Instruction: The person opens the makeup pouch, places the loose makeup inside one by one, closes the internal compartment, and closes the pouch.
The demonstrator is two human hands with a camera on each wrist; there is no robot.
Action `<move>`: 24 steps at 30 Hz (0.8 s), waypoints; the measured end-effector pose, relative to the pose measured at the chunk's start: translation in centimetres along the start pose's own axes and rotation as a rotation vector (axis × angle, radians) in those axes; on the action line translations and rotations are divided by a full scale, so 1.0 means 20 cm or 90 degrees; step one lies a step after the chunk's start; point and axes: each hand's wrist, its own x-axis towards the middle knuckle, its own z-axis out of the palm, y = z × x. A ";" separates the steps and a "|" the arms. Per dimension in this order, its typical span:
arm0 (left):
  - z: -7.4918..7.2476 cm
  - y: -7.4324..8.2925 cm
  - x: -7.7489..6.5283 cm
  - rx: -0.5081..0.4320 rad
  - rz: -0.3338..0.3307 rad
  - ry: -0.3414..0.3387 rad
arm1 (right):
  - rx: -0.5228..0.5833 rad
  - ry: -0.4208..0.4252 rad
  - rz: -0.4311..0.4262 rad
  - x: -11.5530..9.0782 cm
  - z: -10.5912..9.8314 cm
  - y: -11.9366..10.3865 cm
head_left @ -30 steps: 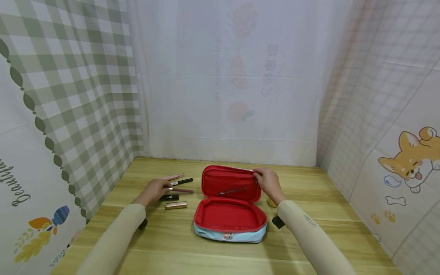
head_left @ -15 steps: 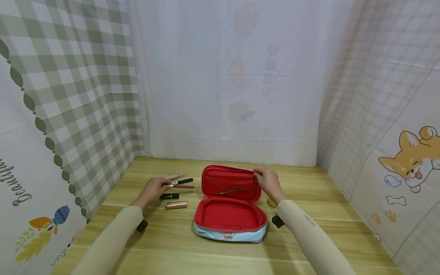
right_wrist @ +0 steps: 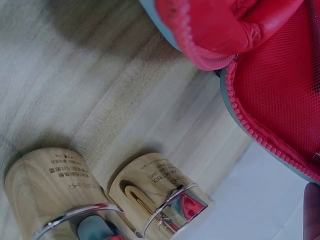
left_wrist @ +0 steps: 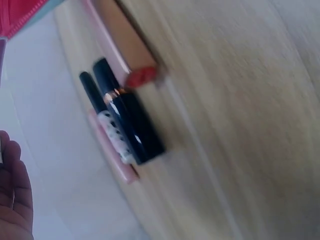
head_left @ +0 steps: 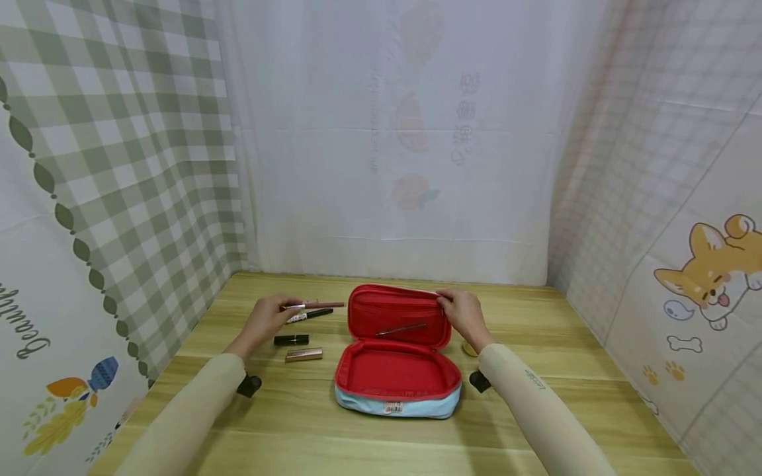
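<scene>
My left hand (head_left: pixel 262 324) pinches a slim mauve stick (head_left: pixel 326 305) with a pale section by the fingers, held above the cosmetics on the left. Only the hand's edge shows in the left wrist view. At centre lies an unzipped pouch (head_left: pixel 395 408), light blue outside and red inside. Its lid (head_left: pixel 399 305) stands raised, and my right hand (head_left: pixel 467 317) grips the lid's upper right edge. A thin dark rod (head_left: pixel 401 329) lies against the lid's mesh. Under the left hand are a black-and-white speckled tube (head_left: pixel 311 315), a black lipstick (head_left: pixel 292 340) and a pink-gold tube (head_left: pixel 303 355).
A pink tube (left_wrist: pixel 112 150) lies beside the speckled one, largely hidden in the head view. Two shiny gold containers (right_wrist: pixel 150 185) stand right of the pouch, mostly behind my right arm. Cloth curtains (head_left: pixel 393 251) enclose the wooden table (head_left: pixel 286 423) at back and sides.
My left hand has lifted the mauve stick off the table and moved it up and away from me, over the pink tube. The right hand and pouch stay put.
</scene>
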 end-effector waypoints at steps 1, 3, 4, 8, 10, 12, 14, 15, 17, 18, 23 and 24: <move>0.00 0.02 0.00 -0.003 0.002 0.002 | 0.000 0.002 -0.001 0.00 0.00 0.00; 0.01 0.05 0.01 -0.012 -0.001 0.002 | -0.003 0.007 -0.006 0.00 0.00 0.00; 0.01 0.07 0.01 -0.012 -0.003 0.001 | -0.002 0.007 -0.003 0.00 0.01 0.01; 0.04 0.14 0.03 -0.018 0.013 0.000 | 0.005 0.001 0.010 0.01 0.01 0.00; 0.06 0.17 0.05 -0.024 0.030 0.002 | 0.010 -0.003 0.019 0.01 0.01 0.00; 0.08 0.20 0.06 -0.026 0.048 0.007 | 0.010 -0.004 0.021 0.01 0.01 0.00; 0.11 0.23 0.08 -0.030 0.060 0.010 | 0.010 -0.004 0.022 0.01 0.00 0.00; 0.12 0.24 0.09 -0.027 0.067 0.013 | 0.010 -0.003 0.022 0.01 0.00 0.00; 0.15 0.26 0.11 -0.013 0.091 0.020 | 0.011 -0.001 0.022 0.01 0.00 0.00; 0.17 0.27 0.12 -0.007 0.101 0.023 | 0.012 -0.001 0.022 0.01 0.00 0.00; 0.24 0.33 0.17 0.025 0.183 0.043 | 0.009 -0.002 0.023 0.01 0.00 -0.01; 0.25 0.34 0.17 0.033 0.194 0.045 | 0.007 0.000 0.021 0.01 0.00 -0.01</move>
